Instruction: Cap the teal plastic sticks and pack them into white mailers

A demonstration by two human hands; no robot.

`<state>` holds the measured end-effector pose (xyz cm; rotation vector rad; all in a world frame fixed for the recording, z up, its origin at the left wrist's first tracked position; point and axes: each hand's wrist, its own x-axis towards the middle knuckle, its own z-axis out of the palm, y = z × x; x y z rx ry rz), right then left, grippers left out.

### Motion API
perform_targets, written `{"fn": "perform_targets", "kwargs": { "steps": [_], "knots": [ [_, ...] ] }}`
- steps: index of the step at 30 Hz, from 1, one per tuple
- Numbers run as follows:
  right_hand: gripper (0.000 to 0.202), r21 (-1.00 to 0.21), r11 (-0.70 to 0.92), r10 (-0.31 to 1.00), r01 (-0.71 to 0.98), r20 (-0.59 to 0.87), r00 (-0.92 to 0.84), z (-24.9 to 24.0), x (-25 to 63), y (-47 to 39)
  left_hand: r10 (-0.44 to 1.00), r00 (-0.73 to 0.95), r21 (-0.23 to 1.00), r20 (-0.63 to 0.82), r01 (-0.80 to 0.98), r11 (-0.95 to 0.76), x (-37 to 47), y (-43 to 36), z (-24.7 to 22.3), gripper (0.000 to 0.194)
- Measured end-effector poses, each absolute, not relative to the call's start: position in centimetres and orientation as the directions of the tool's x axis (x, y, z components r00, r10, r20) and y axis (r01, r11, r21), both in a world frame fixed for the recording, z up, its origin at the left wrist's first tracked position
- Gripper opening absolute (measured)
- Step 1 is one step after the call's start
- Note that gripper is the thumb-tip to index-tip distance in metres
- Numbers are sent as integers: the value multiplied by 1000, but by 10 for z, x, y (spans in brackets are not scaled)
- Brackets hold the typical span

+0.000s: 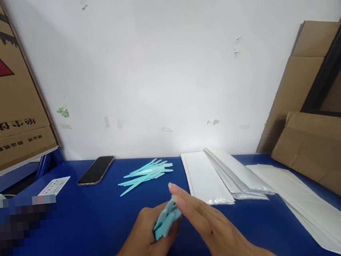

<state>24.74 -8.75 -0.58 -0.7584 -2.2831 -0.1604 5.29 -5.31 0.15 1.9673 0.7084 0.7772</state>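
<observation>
A small bundle of light teal plastic sticks (167, 221) is gripped in my left hand (147, 237), low in the middle of the view. My right hand (214, 224) is just to its right, its fingers stretched out, with fingertips against the upper end of the bundle. The thumb of that hand shows only at the bottom edge. Beyond both hands, a loose pile of similar teal sticks (146, 172) lies on the blue table (77, 229).
A dark phone (96, 170) and a printed card (54, 186) lie at the left. White padded envelopes (205, 177) are spread at the right, with more envelopes (310, 203) beyond. Cardboard (7, 91) stands at the left, and a brown carton (326, 153) at the right.
</observation>
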Motion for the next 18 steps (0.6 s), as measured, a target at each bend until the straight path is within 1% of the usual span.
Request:
{"fn": "perform_targets", "kwargs": {
  "steps": [4,6,9,14,18],
  "knots": [
    [86,-67,820,440,568,708,-552,-7,249,-89,748,601,856,282,194,-479,52,-54,4,34],
    [86,-90,800,467,593,714,-521,-6,251,-92,758,589,850,279,216,-481,52,-56,4,35],
    [84,-126,770,533,626,668,-520,-1,251,-96,753,618,855,225,246,-457,52,-56,3,34],
    [75,-18,793,487,608,619,-616,5,250,-95,743,654,840,144,316,-441,54,-55,4,24],
    [73,-18,777,490,629,645,-586,5,249,-95,736,666,855,121,307,-418,55,-54,5,25]
  ]
}}
